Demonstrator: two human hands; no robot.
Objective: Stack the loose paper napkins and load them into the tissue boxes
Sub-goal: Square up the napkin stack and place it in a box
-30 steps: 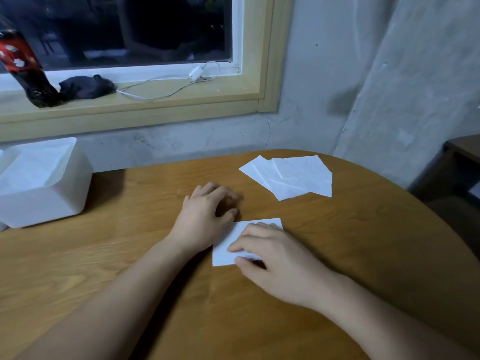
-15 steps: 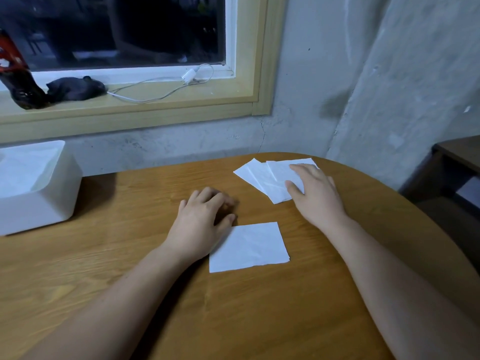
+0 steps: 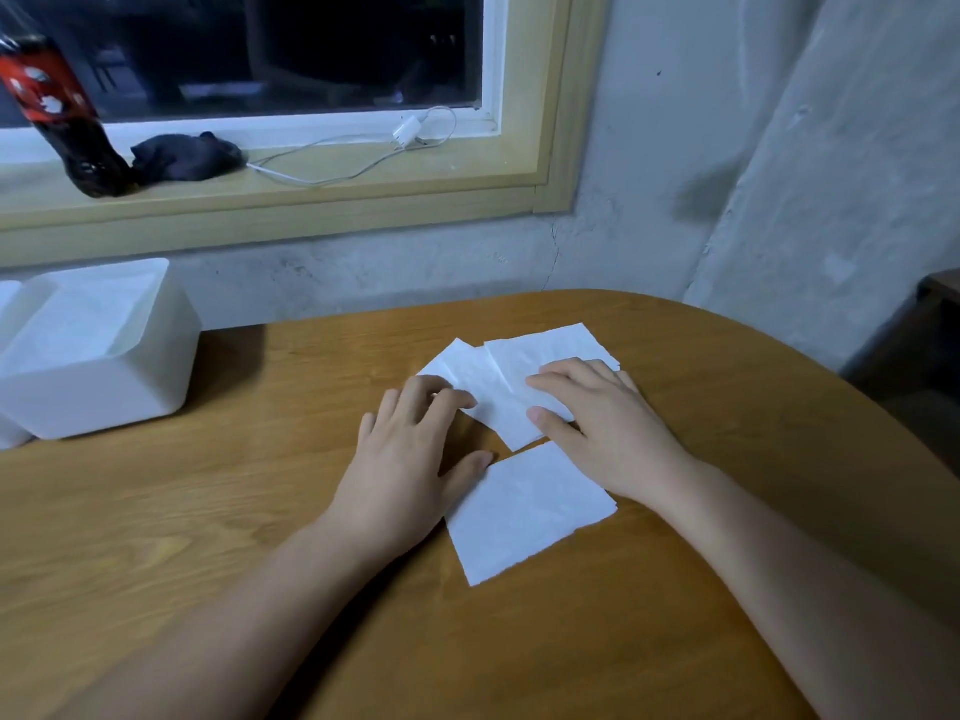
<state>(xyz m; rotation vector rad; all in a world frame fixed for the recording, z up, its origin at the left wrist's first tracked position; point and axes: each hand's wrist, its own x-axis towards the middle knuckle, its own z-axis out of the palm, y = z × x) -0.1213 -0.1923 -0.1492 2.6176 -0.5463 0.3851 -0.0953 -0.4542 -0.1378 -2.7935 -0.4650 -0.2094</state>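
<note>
A few loose white napkins [image 3: 498, 376] lie overlapped on the round wooden table [image 3: 208, 511]. My right hand [image 3: 602, 423] lies flat on them, fingers spread and pointing left. My left hand [image 3: 410, 459] rests on the table just left of them, its fingertips touching the pile's left edge and its thumb against a separate squared napkin stack [image 3: 530, 511] nearer me. A white open tissue box [image 3: 104, 387] holding napkins stands at the far left.
A second white box [image 3: 8, 433] pokes in at the left edge. On the windowsill stand a cola bottle [image 3: 62, 111], a dark cloth [image 3: 187, 155] and a white charger cable [image 3: 363, 153]. A concrete wall runs behind the table; dark furniture [image 3: 940, 298] is at the right.
My right hand left the near stack, reached to the loose napkins and has dragged them closer. My left hand slid forward from beside the stack to the pile's left edge.
</note>
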